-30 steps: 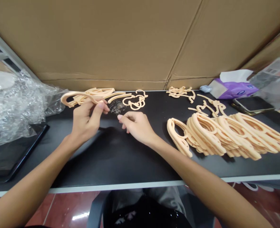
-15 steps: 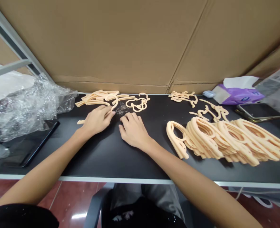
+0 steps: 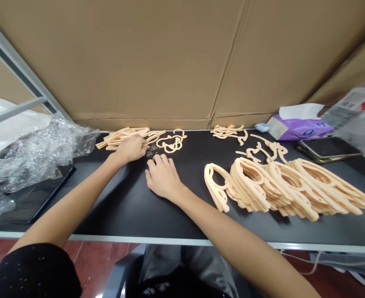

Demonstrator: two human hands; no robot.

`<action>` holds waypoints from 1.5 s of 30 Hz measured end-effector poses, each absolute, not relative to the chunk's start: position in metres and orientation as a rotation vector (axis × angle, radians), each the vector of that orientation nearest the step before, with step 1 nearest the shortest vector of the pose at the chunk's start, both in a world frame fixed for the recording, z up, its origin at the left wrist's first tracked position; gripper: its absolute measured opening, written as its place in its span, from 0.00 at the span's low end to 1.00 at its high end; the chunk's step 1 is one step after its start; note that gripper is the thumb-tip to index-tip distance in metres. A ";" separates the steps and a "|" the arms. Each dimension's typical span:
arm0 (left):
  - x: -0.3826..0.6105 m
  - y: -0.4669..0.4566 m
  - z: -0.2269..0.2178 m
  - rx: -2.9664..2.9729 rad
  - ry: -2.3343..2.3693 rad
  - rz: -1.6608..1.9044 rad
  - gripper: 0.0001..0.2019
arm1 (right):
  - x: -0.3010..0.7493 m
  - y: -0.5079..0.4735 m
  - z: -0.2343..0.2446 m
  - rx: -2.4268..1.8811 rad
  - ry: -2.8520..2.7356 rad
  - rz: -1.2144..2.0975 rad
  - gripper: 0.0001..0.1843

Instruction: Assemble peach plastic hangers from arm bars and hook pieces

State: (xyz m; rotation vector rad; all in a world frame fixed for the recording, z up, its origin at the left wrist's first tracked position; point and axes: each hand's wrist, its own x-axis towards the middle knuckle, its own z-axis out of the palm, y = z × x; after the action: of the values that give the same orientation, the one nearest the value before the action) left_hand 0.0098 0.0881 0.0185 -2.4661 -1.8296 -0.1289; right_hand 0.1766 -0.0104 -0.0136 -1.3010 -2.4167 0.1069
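Observation:
My left hand [image 3: 134,148] is at the right end of a pile of pale beige plastic strips [image 3: 117,138]. Its fingers are bent together; anything between them is hidden. Palm down on the black table [image 3: 120,207], my right hand [image 3: 163,176] has bent, slightly parted fingers and no visible object in it. Just beyond its fingertips lies a small heap of tiny shiny bits [image 3: 153,151], too small to name. Beside the heap are several loose beige hooks [image 3: 171,143]. To the right, folded-looking hanger pieces [image 3: 250,182] stand in overlapping stacks.
More beige hook-shaped parts [image 3: 227,131] lie at the back right, with curved pieces [image 3: 264,151] nearer. A purple tissue pack [image 3: 300,128] and a phone [image 3: 331,147] are at far right. Clear plastic wrap [image 3: 42,153] covers part of a dark tablet [image 3: 46,196] at left. Cardboard [image 3: 145,58] stands behind.
My left hand has moved away from me onto the strips' right end. The curved piece and strip end seen by it before are no longer distinguishable. My right hand stays near the shiny bits.

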 end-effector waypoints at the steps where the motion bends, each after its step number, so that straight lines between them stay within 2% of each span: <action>1: 0.010 0.086 0.019 -2.459 -1.833 -0.132 0.15 | 0.177 -0.010 -0.013 -1.300 -2.413 0.110 0.16; 10: -0.001 0.034 0.016 -2.445 -1.800 -0.234 0.17 | 0.178 -0.011 -0.012 -1.294 -2.381 0.153 0.18; 14: -0.010 0.026 0.005 -2.465 -1.774 -0.467 0.16 | 0.179 -0.010 -0.011 -1.293 -2.382 0.187 0.18; 20: -0.014 0.025 0.006 -2.402 -2.005 -0.758 0.11 | 0.178 -0.007 -0.012 -1.303 -2.317 0.292 0.16; 24: -0.013 0.018 0.018 -2.366 -2.038 -1.188 0.12 | 0.180 0.002 -0.012 -1.317 -2.043 0.604 0.15; 28: -0.003 0.009 0.026 -2.645 -1.947 -1.367 0.13 | 0.183 0.010 -0.008 -1.184 -1.541 1.210 0.23; 31: 0.005 0.004 0.025 -2.788 -1.927 -1.329 0.12 | 0.182 0.010 -0.004 -1.038 -1.307 1.470 0.11; 34: 0.008 0.002 0.021 -2.786 -1.925 -1.297 0.11 | 0.185 0.007 0.000 -1.040 -1.273 1.451 0.04; 39: 0.018 -0.005 0.015 -2.916 -1.820 -1.095 0.11 | 0.219 -0.012 0.018 -1.204 -1.661 1.099 0.05; 42: 0.031 -0.015 0.009 -3.044 -1.757 -0.976 0.11 | 0.242 -0.028 0.023 -1.253 -1.727 1.080 0.04; 45: 0.040 -0.023 0.007 -3.152 -1.674 -0.920 0.09 | 0.253 -0.040 0.018 -1.246 -1.757 1.039 0.06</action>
State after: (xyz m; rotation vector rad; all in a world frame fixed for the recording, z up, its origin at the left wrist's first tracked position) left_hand 0.0396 -0.0228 0.0072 -3.1518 -1.6740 -0.9196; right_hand 0.2529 -0.0405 0.0185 -1.2462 -1.7569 1.0395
